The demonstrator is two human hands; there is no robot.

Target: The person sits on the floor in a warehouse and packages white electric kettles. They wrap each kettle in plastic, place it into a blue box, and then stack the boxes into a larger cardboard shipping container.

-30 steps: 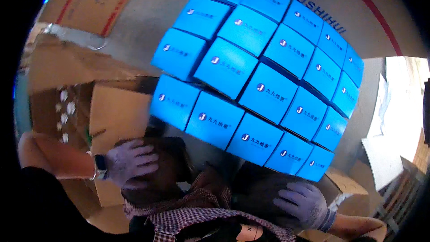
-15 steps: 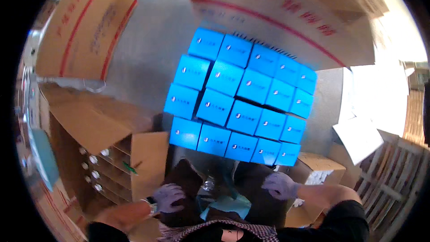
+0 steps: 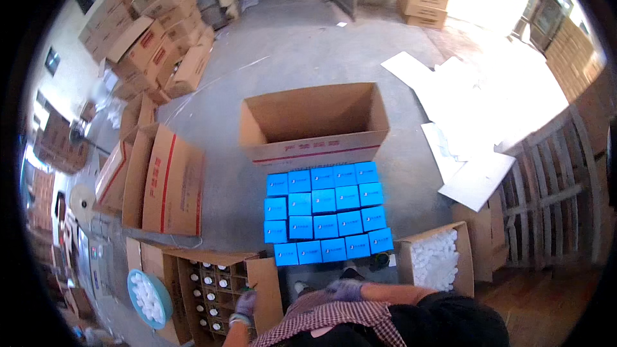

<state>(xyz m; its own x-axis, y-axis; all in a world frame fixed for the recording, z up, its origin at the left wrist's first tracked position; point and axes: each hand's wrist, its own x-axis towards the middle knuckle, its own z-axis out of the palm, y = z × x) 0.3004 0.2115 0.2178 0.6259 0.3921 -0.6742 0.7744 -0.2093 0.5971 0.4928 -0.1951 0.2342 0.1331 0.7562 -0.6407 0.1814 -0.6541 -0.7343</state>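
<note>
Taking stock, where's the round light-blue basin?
In the head view's lower left, the basin sits left of the brown cardboard box of white-capped bottles.

The small boxes are coloured bright blue, while the open carton is striped in red on brown. The checked apron is patterned in maroon and white, and the gloves are tinted greyish purple. The basin is coloured pale turquoise.

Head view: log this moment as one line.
left hand: at divided carton; right hand: near checked apron; blue boxes: four rows; large open carton: beyond boxes
</note>
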